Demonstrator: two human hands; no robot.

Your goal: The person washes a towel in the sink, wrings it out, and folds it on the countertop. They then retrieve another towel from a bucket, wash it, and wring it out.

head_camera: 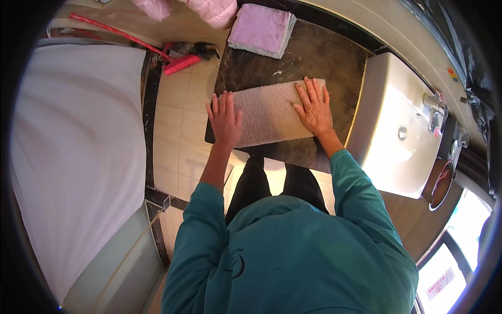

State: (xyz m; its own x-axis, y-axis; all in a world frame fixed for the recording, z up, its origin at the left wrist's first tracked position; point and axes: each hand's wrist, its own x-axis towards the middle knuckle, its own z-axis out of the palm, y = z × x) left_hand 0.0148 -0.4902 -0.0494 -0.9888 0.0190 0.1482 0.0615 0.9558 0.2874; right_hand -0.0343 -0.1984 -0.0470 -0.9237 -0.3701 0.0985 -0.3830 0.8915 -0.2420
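A pale terry towel [266, 112], folded into a long strip, lies across the dark marble countertop [333, 51]. My left hand [226, 119] rests flat on its left end, fingers pointing away from me. On the right end, my right hand [313, 106] presses down with its fingers spread. Neither hand grips the cloth. Farther back on the counter sits a stack of folded towels [261, 29], a lilac one on top and greyish ones beneath.
To the right stands a white washbasin [396, 157] with a chrome faucet [435, 114]. A round bin [441, 184] is beyond it. At left hang a white curtain [78, 129] and pink padded fabric [211, 11]. A red-handled broom [182, 64] leans over the tiled floor [168, 129].
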